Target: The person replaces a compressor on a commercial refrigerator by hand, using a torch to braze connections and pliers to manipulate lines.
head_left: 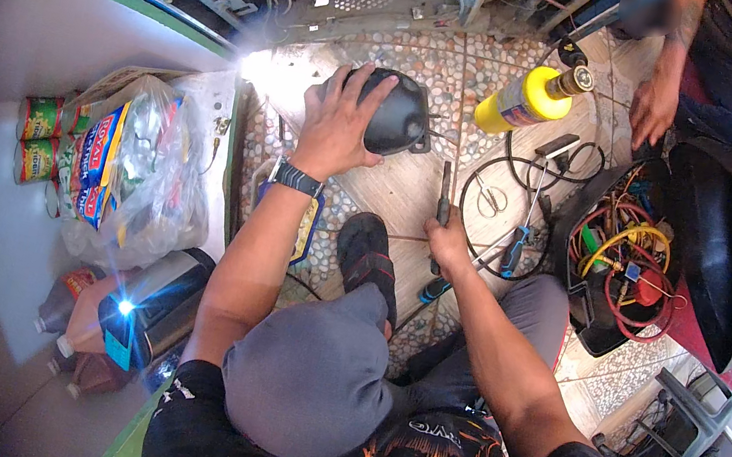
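My left hand [341, 121], with a dark watch on the wrist, is spread over the top of a black rounded compressor [402, 116] that stands on the tiled floor. My right hand [448, 240] is closed around a long dark metal tool [444, 193] with a blue lower end, held upright just right of the compressor. My grey-trousered knee [310, 380] and black shoe [368, 250] lie between my forearms.
Another person's hands [654, 108] hold open a black tool bag [722, 262] full of coloured hoses and wires. A yellow gas torch [525, 102], a blue-handled screwdriver [515, 245] and a black cable loop lie nearby. At left are a plastic bag [149, 181], cans [39, 137] and a lit phone [120, 324].
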`<control>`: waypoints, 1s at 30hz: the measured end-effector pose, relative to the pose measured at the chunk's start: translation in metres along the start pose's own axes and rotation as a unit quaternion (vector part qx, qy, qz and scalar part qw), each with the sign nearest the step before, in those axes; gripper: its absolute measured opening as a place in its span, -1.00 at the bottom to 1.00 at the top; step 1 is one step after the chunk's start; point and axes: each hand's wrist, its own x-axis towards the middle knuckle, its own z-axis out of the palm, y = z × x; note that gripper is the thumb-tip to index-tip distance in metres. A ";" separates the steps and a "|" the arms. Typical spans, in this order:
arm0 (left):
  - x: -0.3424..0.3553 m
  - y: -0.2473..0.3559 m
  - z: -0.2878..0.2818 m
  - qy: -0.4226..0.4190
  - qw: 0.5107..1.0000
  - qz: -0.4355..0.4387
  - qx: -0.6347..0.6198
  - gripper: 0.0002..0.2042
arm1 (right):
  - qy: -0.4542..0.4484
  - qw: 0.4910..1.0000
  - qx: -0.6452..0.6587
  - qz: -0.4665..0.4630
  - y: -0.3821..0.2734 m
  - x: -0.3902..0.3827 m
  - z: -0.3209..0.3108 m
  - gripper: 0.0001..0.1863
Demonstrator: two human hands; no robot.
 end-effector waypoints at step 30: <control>0.022 0.105 0.193 -0.028 0.392 -0.293 -0.872 -0.83 | 0.014 0.899 -0.411 -0.149 0.051 -0.060 -0.036 -0.02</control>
